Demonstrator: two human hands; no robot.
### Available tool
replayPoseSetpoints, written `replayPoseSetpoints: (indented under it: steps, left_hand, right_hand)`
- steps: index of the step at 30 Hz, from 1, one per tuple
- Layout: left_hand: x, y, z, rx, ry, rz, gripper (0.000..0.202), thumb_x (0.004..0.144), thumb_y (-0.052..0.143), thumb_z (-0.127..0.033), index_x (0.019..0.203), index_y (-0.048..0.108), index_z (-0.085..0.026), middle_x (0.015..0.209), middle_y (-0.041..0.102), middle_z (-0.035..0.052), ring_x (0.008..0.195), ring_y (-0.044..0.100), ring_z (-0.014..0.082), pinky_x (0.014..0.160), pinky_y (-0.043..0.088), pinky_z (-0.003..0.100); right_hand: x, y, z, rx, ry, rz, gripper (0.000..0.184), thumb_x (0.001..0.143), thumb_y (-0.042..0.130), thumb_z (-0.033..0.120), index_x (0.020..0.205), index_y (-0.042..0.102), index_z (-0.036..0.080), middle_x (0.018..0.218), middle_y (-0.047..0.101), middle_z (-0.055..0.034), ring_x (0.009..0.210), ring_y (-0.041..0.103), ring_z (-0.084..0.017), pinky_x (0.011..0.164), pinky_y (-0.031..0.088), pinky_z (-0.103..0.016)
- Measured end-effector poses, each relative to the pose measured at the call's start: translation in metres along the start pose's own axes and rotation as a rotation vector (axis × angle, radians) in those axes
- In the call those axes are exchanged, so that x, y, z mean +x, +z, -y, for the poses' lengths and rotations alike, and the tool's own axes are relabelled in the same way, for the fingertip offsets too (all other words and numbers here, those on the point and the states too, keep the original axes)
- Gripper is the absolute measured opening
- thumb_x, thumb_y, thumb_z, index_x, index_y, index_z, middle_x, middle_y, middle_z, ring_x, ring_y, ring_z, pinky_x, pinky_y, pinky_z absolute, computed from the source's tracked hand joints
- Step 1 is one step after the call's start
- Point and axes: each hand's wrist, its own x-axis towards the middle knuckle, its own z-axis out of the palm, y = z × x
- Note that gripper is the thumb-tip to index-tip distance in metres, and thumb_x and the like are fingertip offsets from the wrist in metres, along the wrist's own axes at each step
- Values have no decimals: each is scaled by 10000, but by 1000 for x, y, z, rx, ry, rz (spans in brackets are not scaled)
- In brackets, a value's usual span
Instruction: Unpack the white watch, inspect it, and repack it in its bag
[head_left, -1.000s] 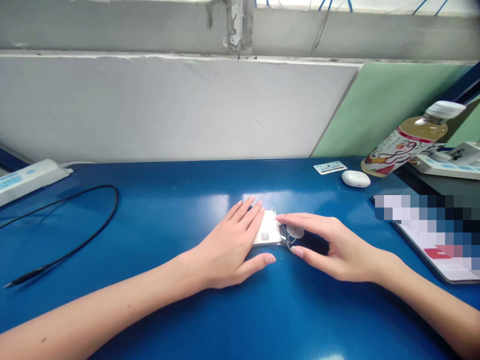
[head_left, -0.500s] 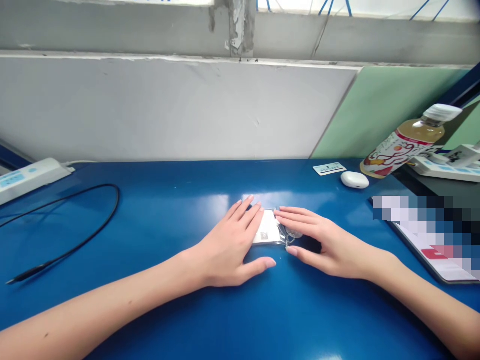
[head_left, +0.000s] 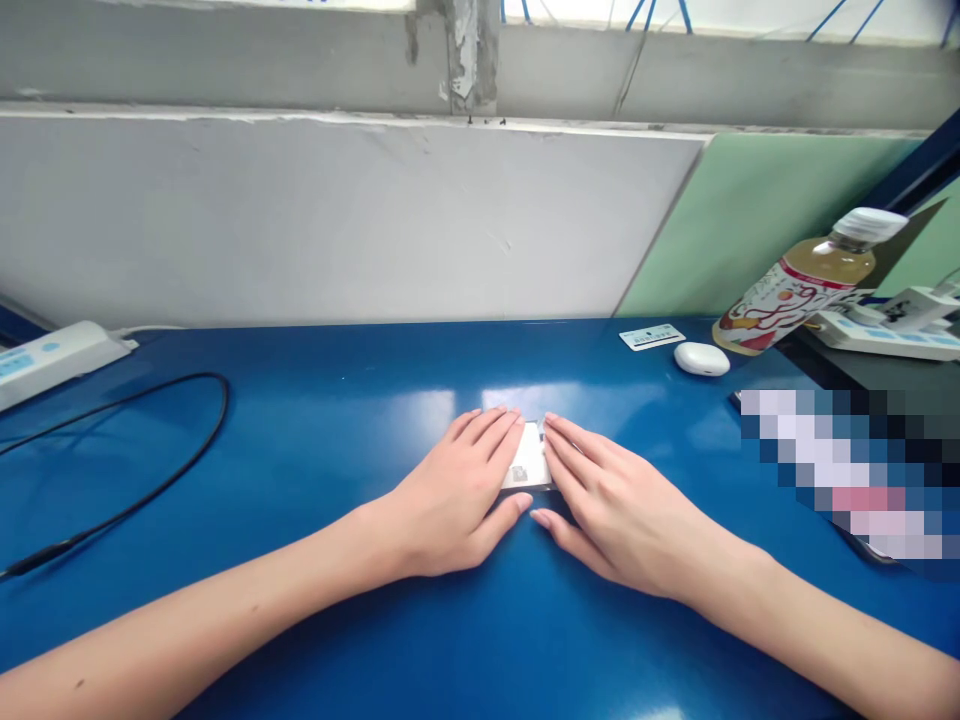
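Between my hands on the blue table (head_left: 442, 650) lies a small flat white card-like piece (head_left: 532, 460) with a dark printed square near its lower edge. My left hand (head_left: 461, 500) rests flat over its left part, fingers stretched out and the thumb tip just below the near edge. Over the right end, my right hand (head_left: 619, 500) lies with straight fingers side by side and the thumb apart. Both ends of the white piece are hidden under the fingers. The two thumb tips point toward each other, a small gap between them.
A black cable (head_left: 169, 470) curves at left near a white power strip (head_left: 56, 360). Back right are a printed card (head_left: 651, 337), a white earbud case (head_left: 702, 359) and a drink bottle (head_left: 799, 285). A blurred-out device (head_left: 847, 480) lies at right, another power strip (head_left: 885, 330) behind.
My right hand has turned and come down over the right end, covering the clear wrapping and bead chain visible before. My left thumb has drawn in toward the white piece. The view shifted slightly.
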Motion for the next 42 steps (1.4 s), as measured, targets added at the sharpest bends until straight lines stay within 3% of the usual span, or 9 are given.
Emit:
replayPoseSetpoints:
  steps: [3,9,13,19,24,27,29,36,42]
  left_hand:
    - [0,0,0,27,10,4,591,1015,391,-359,1488,340,-9,1540,397,253,1452,339,373,1174,277,554]
    - [2,0,-1,80,-3,24,550,1049,327,-343,1496,336,-21,1548,397,233,1461,327,360,1171,281,545]
    - [3,1,-1,97,-7,32,542,1058,314,-340,1497,337,-23,1563,378,222,1474,302,359,1178,271,538]
    - [2,1,0,75,-9,21,530,1059,322,-341,1497,342,-43,1559,388,216,1470,312,350,1176,276,531]
    - [1,0,1,58,12,1,539,1052,340,-348,1491,346,-35,1542,410,220,1458,333,351,1175,284,516]
    - [1,0,1,56,13,0,562,1044,355,-358,1496,336,-25,1551,393,228,1458,322,370,1168,292,534]
    - [1,0,2,57,7,-4,578,1039,362,-373,1506,325,-34,1564,374,222,1461,307,381,1163,296,545]
    - [1,1,2,66,-3,0,564,1038,361,-385,1503,348,-66,1550,408,201,1448,331,380,1154,306,545]
    - [2,-1,-1,68,-7,19,542,1035,364,-358,1491,364,-64,1544,417,202,1435,355,379,1154,301,546]
  right_hand:
    - [2,2,2,2,-19,2,487,972,462,258,1186,646,-138,1207,662,-359,1240,592,-450,1065,501,-533]
    - [-6,0,-9,461,160,7,473,953,502,234,1362,547,1,1399,591,-246,1408,457,-309,1141,441,-439]
    - [-9,-4,-10,584,222,56,475,950,530,247,1390,528,68,1461,545,-213,1452,386,-290,1161,403,-464]
    - [-12,4,-2,569,282,60,465,943,581,319,1350,571,94,1478,529,-204,1474,327,-349,1137,427,-529]
    - [-12,16,0,573,380,-134,361,959,555,270,1293,633,155,1393,619,-166,1359,516,-325,1081,491,-539]
    - [-13,16,-6,535,381,-192,278,955,566,260,1169,703,147,1334,657,-166,1308,561,-314,1065,508,-513]
    - [-14,15,-11,508,376,-188,244,952,572,250,1101,732,142,1318,666,-167,1310,556,-311,1065,510,-499]
    - [-17,20,-15,525,348,-145,252,942,605,283,1112,730,145,1324,662,-164,1310,548,-319,1049,522,-524]
    - [-11,20,-12,551,280,-184,269,959,502,139,1108,723,168,1297,680,-149,1305,555,-302,1032,535,-526]
